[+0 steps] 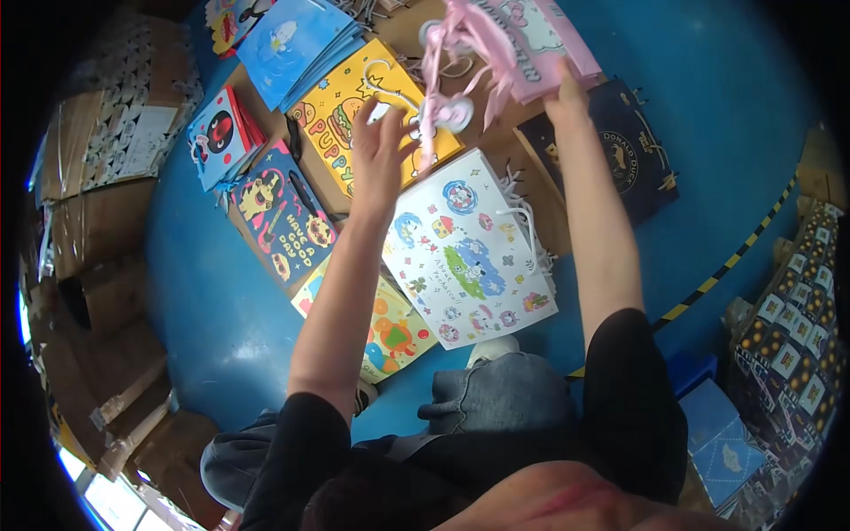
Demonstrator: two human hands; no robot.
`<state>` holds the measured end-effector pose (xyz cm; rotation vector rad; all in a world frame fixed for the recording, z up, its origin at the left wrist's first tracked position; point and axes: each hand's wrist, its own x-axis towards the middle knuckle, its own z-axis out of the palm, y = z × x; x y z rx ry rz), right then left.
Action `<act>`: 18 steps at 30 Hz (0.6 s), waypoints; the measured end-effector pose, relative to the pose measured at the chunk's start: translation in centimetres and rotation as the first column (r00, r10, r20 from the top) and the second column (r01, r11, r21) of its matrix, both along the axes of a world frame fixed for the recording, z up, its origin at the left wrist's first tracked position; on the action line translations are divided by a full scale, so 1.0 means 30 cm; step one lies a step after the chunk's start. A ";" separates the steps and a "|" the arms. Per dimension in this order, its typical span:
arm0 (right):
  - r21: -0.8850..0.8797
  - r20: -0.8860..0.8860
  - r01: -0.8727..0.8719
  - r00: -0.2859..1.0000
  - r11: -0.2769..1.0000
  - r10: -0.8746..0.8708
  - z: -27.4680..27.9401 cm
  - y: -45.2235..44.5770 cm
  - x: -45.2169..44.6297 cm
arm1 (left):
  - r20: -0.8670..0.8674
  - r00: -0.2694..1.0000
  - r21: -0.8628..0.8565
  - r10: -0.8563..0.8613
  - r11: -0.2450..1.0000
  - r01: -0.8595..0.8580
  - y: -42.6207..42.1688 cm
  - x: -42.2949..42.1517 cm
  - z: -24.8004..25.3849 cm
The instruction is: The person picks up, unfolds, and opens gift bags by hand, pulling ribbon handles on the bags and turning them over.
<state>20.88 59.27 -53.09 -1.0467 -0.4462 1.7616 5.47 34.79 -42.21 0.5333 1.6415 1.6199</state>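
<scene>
Currently, right hand [568, 94] grips pink bag [542, 53] by its near edge, thumb and fingers pinched on it. Pink bag: beyond white bag [474, 257], slightly right. Pink ribbons [434, 66] trail off its left side, blurred. Left hand [379, 146]: beyond white bag and to its left, over yellow bag [335, 115], fingers parted and slightly curled, just beside ribbons; cannot tell if touching them.

Rest, relative to white bag. Yellow bag: beyond, left, "PUPPY" print. Dark bag [282, 208]: left, "HAVE A GOOD DAY". Navy bag [646, 159]: beyond, right, "DONALD DUCK", partly covered by right forearm. Blue bags [288, 49]: stacked, far beyond, left. Pale yellow bag [398, 327]: just beside, near left, partly behind left forearm. Cardboard [527, 181]: under white bag, showing past its right edge. White bag itself: flat, white handle on right side.
</scene>
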 end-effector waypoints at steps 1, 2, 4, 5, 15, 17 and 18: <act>-0.022 -0.050 -0.069 0.996 0.997 0.068 -0.074 0.072 0.009 | 0.043 0.998 -0.018 0.036 0.999 -0.036 -0.072 -0.014 -0.004; -0.028 -0.058 -0.074 0.996 0.997 0.072 -0.149 0.113 0.009 | 0.083 0.994 -0.035 0.076 0.997 -0.073 -0.152 -0.026 -0.021; 0.024 -0.030 -0.087 0.996 0.996 0.088 -0.331 0.194 0.016 | 0.123 0.968 -0.180 0.220 0.964 -0.197 -0.308 -0.029 -0.034; -0.089 -0.107 -0.047 0.994 0.995 0.037 -0.522 0.288 0.045 | 0.118 0.958 -0.221 0.263 0.947 -0.233 -0.405 -0.040 -0.066; -0.067 0.506 0.198 0.852 0.978 -0.138 -0.491 0.342 0.009 | 0.118 0.846 -0.409 0.520 0.802 -0.436 -0.836 -0.061 -0.143; 0.042 0.591 0.199 0.785 0.979 -0.185 -0.478 0.327 -0.012 | 0.092 0.869 -0.384 0.486 0.822 -0.420 -0.776 -0.049 -0.119; 0.068 0.673 0.169 0.720 0.983 -0.170 -0.445 0.298 -0.011 | 0.071 0.896 -0.360 0.439 0.849 -0.387 -0.752 -0.045 -0.116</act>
